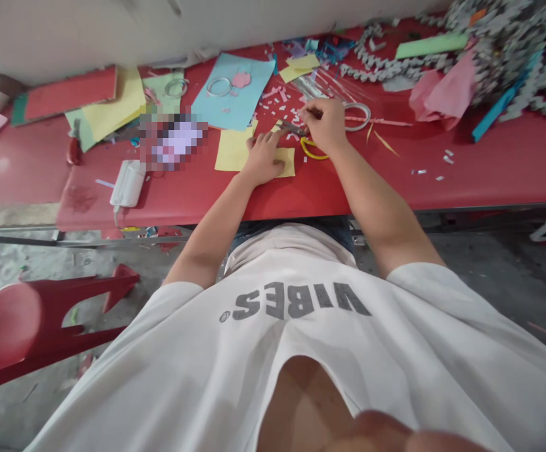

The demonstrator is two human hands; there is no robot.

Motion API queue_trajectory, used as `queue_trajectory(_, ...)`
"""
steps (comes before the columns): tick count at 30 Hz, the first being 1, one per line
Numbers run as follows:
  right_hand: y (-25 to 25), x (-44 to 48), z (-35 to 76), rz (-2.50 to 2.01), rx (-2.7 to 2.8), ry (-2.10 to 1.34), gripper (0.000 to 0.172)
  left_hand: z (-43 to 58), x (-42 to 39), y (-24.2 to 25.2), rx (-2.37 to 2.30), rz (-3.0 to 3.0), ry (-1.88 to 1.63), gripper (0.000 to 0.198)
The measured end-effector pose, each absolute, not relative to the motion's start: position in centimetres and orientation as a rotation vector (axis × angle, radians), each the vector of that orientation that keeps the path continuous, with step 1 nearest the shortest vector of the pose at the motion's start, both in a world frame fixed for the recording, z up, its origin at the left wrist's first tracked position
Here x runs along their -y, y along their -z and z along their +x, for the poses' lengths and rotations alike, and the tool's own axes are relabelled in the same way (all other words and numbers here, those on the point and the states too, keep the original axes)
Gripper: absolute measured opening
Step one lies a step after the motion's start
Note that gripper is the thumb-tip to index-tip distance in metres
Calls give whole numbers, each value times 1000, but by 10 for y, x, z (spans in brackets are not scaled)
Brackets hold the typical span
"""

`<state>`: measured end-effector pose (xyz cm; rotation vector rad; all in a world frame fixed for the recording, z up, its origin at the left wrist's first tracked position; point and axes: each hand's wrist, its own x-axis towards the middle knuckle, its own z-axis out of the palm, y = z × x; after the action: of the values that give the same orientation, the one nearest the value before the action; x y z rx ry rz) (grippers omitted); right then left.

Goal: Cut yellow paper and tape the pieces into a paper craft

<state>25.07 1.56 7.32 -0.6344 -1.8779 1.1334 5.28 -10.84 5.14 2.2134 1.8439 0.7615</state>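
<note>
My left hand (pixel 264 158) lies on yellow paper (pixel 230 150) with its fingers spread, pressing it against the red table. Another part of the yellow paper (pixel 286 162) shows beside my thumb. My right hand (pixel 327 124) is closed in a pinch; whatever is between its fingertips is too small to make out. Right by that hand are scissors with a yellow handle (pixel 311 149), their blades pointing left toward my left fingers. Part of the scissors is hidden under my right hand. Behind it lies a white ring of tape (pixel 360 117).
The red table (pixel 395 169) holds small paper scraps (pixel 277 94), a blue sheet (pixel 207 103) with a tape roll, and a white power bank (pixel 128 183). Grey garlands (pixel 494 69) and pink paper (pixel 445 94) crowd the right back. A red stool (pixel 12 326) stands left.
</note>
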Motion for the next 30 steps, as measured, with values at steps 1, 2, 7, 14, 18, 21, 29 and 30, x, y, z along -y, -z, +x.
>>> queue_trajectory(1, -72, -16, 249, -711, 1853, -1067, 48, 50, 104, -47, -1831, 2167, -816, 81)
queue_trajectory(2, -70, -16, 248, -783, 1833, -997, 45, 46, 100, -42, -1811, 2114, -881, 68)
queue_trajectory(7, -67, -14, 243, -747, 1786, -1074, 30, 32, 81, -25, -1496, 1817, -1329, 24)
queue_trajectory(14, -80, 1, 237, -425, 1675, -1322, 23, 25, 72, -19, -1268, 1495, -1622, 39)
queue_trajectory(18, -84, 7, 238, -375, 1685, -1338, 21, 25, 70, -21, -1313, 1344, -1686, 46)
queue_trajectory(21, -82, 8, 239, -363, 1738, -1354, 25, 27, 70, -25, -1341, 1262, -1732, 41)
queue_trajectory(29, -71, 6, 237, -377, 1810, -1170, 38, 31, 78, -33, -1325, 1268, -1638, 29)
queue_trajectory(30, -71, 5, 236, -372, 1810, -1157, 39, 31, 78, -33, -1323, 1282, -1619, 31)
